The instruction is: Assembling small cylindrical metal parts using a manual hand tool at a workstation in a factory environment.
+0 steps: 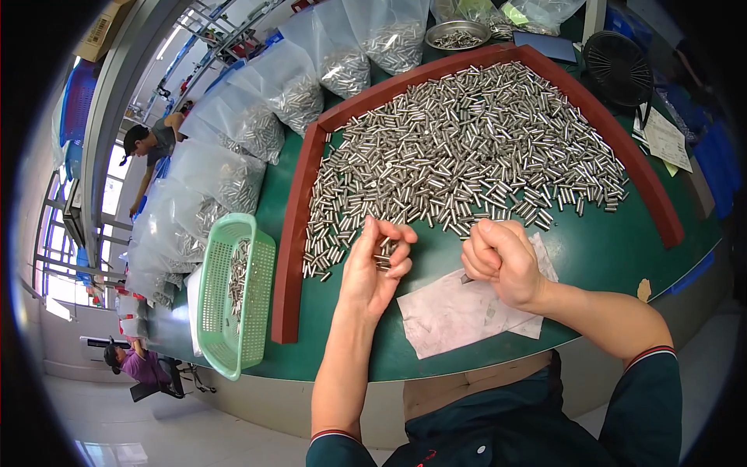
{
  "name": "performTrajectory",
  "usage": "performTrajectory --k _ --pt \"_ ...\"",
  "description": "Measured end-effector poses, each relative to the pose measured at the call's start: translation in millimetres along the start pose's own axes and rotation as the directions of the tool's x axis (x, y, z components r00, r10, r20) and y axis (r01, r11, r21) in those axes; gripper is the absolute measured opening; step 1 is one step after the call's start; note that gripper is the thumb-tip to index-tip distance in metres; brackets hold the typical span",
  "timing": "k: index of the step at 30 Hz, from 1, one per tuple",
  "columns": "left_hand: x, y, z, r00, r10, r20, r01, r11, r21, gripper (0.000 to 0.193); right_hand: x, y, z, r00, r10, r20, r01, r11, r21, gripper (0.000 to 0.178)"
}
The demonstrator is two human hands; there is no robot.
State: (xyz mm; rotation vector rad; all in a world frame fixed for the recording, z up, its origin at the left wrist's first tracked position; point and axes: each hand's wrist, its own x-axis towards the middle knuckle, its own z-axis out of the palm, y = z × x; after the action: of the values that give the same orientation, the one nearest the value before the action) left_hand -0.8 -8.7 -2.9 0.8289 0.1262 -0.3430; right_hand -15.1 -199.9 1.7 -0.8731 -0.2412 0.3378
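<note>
A broad heap of short shiny metal pins lies on the green table, hemmed by a dark red wooden frame. At the heap's near edge, my left hand is turned palm up, its fingers curled round several metal pins. To its right, my right hand is closed in a fist above a stained whitish cloth. A small greyish bit shows at the fist's lower left; whether it is a pin in the hand, I cannot tell.
Left of the frame stands a light green plastic basket with some pins inside. Clear bags of pins line the far left side. A metal bowl and a black fan are at the back. Two people are farther off at left.
</note>
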Motion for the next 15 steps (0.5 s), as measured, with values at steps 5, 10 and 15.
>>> performTrajectory --k 5,10,15 --pt "12 -11 9 0.89 0.453 0.058 -0.227 0.328 0.917 0.02 0 0 1 1.0 0.004 0.011 -0.003 1.0 -0.002 0.042" --pt "20 -26 23 0.824 0.457 0.336 -0.16 -0.382 0.91 0.017 1 0 0 1.0 -0.002 -0.001 0.002 1.0 0.008 0.042" --pt "19 -25 19 0.815 0.475 0.332 -0.153 -0.376 0.914 0.014 0 -1 2 1.0 0.002 0.008 -0.002 1.0 -0.011 0.042"
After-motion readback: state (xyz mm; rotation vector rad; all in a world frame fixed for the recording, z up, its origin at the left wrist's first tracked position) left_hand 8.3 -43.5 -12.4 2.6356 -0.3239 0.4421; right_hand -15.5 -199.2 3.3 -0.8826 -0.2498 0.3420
